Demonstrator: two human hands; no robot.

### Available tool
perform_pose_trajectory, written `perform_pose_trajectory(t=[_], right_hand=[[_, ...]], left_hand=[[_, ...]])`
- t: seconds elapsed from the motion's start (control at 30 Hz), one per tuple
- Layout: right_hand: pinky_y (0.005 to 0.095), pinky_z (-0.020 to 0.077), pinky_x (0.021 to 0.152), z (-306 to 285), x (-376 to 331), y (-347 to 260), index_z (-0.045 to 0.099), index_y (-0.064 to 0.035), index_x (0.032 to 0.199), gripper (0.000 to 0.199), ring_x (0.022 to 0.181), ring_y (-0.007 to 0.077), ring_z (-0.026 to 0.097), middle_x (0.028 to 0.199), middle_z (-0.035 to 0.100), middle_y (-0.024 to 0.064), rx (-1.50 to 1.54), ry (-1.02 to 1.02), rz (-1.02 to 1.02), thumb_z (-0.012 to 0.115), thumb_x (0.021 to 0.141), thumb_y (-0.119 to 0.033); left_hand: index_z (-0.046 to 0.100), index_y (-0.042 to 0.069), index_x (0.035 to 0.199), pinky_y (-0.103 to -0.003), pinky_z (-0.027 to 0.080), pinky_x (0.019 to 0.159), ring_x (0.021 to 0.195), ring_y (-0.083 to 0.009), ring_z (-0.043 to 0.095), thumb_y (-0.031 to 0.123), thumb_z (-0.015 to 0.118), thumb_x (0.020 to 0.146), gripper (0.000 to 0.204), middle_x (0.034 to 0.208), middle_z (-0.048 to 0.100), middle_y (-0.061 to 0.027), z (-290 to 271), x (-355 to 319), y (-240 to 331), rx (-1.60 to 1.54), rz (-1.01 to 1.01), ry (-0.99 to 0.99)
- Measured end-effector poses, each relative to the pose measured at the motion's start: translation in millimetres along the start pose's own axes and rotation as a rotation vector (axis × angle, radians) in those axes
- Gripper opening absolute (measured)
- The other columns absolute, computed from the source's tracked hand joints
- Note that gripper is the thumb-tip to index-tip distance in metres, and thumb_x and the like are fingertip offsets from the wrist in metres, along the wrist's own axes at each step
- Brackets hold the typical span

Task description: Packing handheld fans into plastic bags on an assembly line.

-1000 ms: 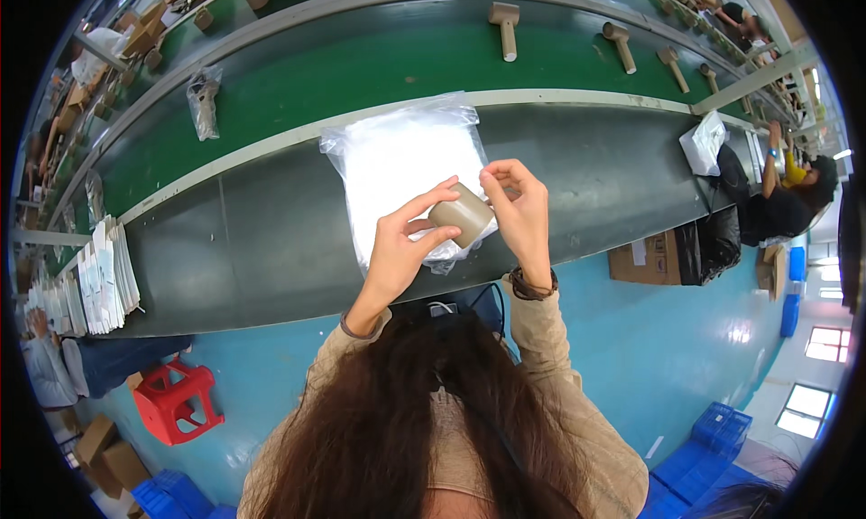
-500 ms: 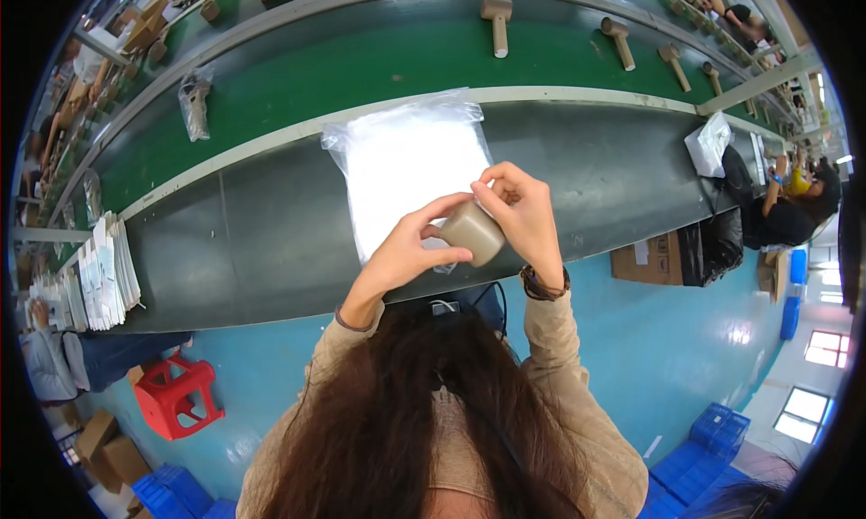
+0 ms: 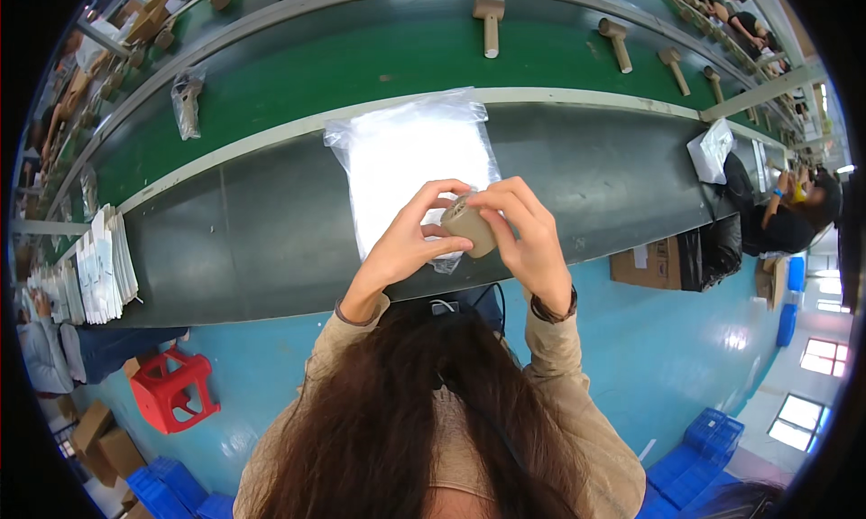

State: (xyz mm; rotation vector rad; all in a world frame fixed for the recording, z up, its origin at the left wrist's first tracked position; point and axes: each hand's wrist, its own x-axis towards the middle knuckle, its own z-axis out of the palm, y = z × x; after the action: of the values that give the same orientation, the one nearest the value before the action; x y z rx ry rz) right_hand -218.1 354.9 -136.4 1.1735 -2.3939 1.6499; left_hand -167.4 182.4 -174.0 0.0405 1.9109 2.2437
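Between my two hands is a small rounded taupe housing [image 3: 471,229], with what look like small slots at its far end. My left hand [image 3: 403,241] grips it from the left, thumb on the near side. From the right, my right hand [image 3: 531,233] has its fingertips on the housing's upper right edge. A white stack in a clear plastic bag [image 3: 413,149] lies on the dark bench, just beyond and partly under my hands.
Past the dark bench [image 3: 622,176] runs a green conveyor belt [image 3: 361,73]. Hammer-shaped taupe items [image 3: 490,27] and a bagged one [image 3: 187,106] lie on it. White folded papers [image 3: 110,262] stand at the left end. A red stool [image 3: 173,391] and a cardboard box [image 3: 648,262] are on the floor.
The housing has turned in my hands, so its slotted end now shows. My right hand has shifted from a raised pinch to touching its edge. Belt items have moved slightly left.
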Motion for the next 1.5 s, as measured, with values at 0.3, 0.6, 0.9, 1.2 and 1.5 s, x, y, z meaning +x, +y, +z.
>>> perform_pose_trajectory(t=[0.3,0.6,0.9,1.2,1.5], right_hand=[[0.0296,0.0481,0.074,23,-18,23,0.059,-0.0015,0.097,0.025,0.083,0.0228,0.059,0.099,0.058,0.0124,-0.012,0.384,-0.042,0.058,0.077,0.013],[0.03,0.0517,0.064,8,-25,24,0.062,-0.0021,0.087,0.023,0.077,0.0235,0.06,0.096,0.058,0.0138,-0.293,0.268,-0.287,0.058,0.074,0.017],[0.0286,0.052,0.07,38,-18,41,0.06,0.0009,0.09,0.021,0.079,0.0216,0.061,0.094,0.06,0.0123,-0.247,0.593,-0.271,0.059,0.076,0.017],[0.0308,0.0461,0.081,21,9,56,0.058,0.001,0.093,0.012,0.097,0.0241,0.056,0.103,0.056,0.0136,-0.004,0.429,-0.018,0.06,0.082,0.006],[0.0332,0.0456,0.087,29,-28,51,0.044,-0.0039,0.129,0.075,0.098,0.0246,0.058,0.111,0.058,0.0141,-0.142,0.252,0.283,0.083,0.066,-0.015]], left_hand=[[0.048,0.01,0.127,-0.032,0.054,0.084,0.114,-0.0187,0.048,-0.003,0.075,0.07,0.064,0.131,0.042,-0.0042,17,-5,6,0.106,0.165,0.138],[0.058,0.0,0.113,-0.026,0.052,0.079,0.102,-0.0161,0.058,-0.003,0.057,0.087,0.026,0.108,0.06,-0.0054,15,1,-12,0.169,0.183,0.341],[0.052,0.005,0.129,-0.025,0.052,0.079,0.101,-0.0152,0.055,0.011,0.052,0.094,0.036,0.118,0.054,-0.008,17,21,-11,0.338,0.229,0.263],[0.046,0.0,0.126,-0.029,0.052,0.083,0.103,-0.0144,0.055,0.023,0.045,0.099,0.035,0.116,0.054,-0.0081,-7,26,-40,-0.167,-0.034,0.16],[0.052,0.005,0.12,-0.027,0.052,0.08,0.1,-0.0112,0.055,0.022,0.053,0.096,0.03,0.11,0.056,-0.0039,1,29,-36,-0.225,-0.119,0.154]])
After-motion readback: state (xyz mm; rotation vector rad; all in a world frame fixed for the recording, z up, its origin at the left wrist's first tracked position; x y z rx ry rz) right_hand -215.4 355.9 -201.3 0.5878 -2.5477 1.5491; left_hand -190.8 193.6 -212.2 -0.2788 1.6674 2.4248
